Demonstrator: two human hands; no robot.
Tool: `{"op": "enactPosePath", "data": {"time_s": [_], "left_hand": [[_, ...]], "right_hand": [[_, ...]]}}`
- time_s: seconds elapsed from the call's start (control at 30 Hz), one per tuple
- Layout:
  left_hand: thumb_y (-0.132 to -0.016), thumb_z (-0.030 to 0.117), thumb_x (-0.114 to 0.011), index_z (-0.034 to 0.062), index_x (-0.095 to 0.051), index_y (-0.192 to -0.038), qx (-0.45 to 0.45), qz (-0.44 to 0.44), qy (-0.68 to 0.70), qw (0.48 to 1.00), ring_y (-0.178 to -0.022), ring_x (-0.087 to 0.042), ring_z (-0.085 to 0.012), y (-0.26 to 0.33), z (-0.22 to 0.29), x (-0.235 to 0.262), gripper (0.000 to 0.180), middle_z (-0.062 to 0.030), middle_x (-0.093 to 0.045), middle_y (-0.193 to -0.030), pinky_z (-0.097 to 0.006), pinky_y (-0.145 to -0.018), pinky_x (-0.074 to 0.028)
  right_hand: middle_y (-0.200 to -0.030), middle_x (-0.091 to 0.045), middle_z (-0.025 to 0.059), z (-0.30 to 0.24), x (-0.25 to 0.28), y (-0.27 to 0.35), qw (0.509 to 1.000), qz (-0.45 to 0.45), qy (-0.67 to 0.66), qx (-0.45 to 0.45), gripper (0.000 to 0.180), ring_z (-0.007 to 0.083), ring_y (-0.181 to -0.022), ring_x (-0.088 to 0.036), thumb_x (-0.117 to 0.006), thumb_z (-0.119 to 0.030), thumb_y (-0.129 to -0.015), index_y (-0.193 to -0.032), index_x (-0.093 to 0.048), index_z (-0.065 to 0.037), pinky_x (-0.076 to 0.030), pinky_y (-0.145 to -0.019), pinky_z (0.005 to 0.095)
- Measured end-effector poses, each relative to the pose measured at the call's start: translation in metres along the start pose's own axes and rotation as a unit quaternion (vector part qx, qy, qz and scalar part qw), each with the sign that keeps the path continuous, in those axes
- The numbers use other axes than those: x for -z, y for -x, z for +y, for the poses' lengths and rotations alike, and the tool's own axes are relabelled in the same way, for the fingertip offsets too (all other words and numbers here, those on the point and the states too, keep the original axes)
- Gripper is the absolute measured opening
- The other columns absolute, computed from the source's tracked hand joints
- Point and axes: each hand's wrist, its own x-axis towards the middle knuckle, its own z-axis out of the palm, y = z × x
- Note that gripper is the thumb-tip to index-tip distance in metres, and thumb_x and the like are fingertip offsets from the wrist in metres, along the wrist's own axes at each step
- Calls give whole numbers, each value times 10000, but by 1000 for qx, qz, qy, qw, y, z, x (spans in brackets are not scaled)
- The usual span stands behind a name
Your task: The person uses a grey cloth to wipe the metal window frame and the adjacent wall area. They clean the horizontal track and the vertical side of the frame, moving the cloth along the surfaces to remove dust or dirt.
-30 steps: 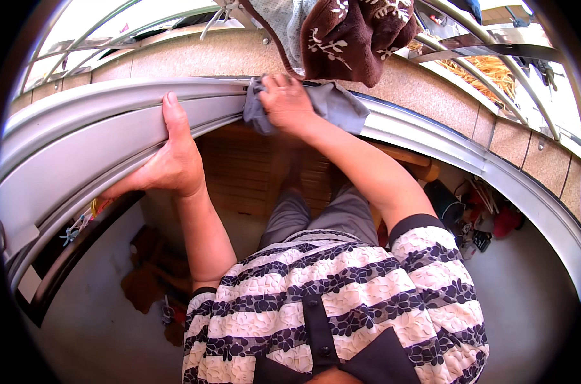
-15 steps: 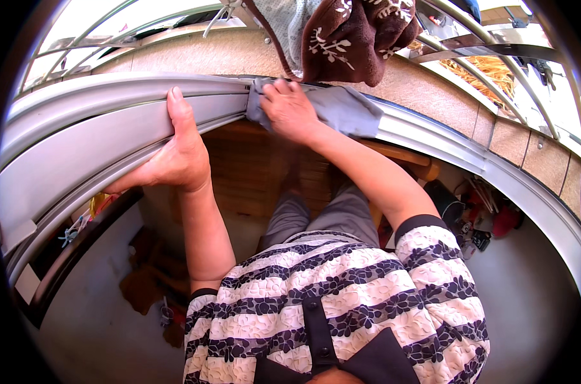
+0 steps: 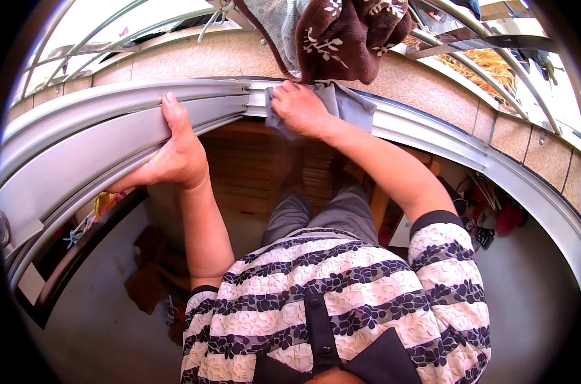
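Note:
My left hand [image 3: 183,153] grips the silver-white edge of a sliding window sash [image 3: 85,144], its thumb up along the face and its fingers curled round the lower edge. Under my right hand [image 3: 300,110] a grey cloth [image 3: 351,107] is bunched against the pale window track [image 3: 425,133], just right of the sash's end. The fingers are closed on the cloth, and a loose flap of it spreads to the right over the track. Part of the track lies hidden beneath cloth and hand.
Brown patterned fabric [image 3: 341,41] hangs over the outer tiled ledge [image 3: 431,96]. Metal railing bars [image 3: 514,77] stand beyond it. Below are a slatted wooden surface [image 3: 239,169] under my legs, a dark-edged board [image 3: 88,256] at left and assorted items [image 3: 485,211] at right.
My right hand has slid a little to the right along the track with the cloth, baring a stretch of track beside the sash end. My left hand keeps its hold.

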Motion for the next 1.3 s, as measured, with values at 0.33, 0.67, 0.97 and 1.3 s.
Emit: {"op": "enactPosePath", "data": {"time_s": [0.33,0.67,0.97,1.3], "left_hand": [[-603,83,-832,-75,-88,-1297,-11,-17,-31,999,-1045,-509,-300,0,5,-3,1029,-254,-379,-1201,-406,-893,-512],[-631,5,-788,-53,-52,-1318,-19,-24,-16,999,-1063,-493,-305,3,13,-7,1009,-258,-343,-1226,-422,-922,-501],[-606,61,-835,-75,-33,-1335,-34,-24,-54,998,-1068,-487,-305,5,7,-1,1093,-259,-349,-1226,-429,-918,-484],[-561,162,-888,-80,-162,-1224,-40,8,-120,992,-986,-519,-309,1,-8,6,1012,-242,-414,-1146,-405,-902,-477]], "right_hand": [[-843,-607,21,-26,-11,-33,984,-12,-96,-148,78,219,-923,-555,-564,-133,-699,-717,-637,-110,-456,-724,370],[-830,-609,-3,-35,-15,-44,975,13,-81,-208,65,221,-920,-541,-601,-159,-673,-701,-649,-126,-428,-748,364],[-920,-551,67,-38,-16,-13,983,101,-39,-147,80,227,-913,-523,-560,-122,-699,-756,-615,-108,-426,-737,367],[-841,-587,60,-1,11,40,977,65,-59,-192,102,245,-840,-577,-587,-111,-677,-777,-582,-91,-492,-649,377]]}}
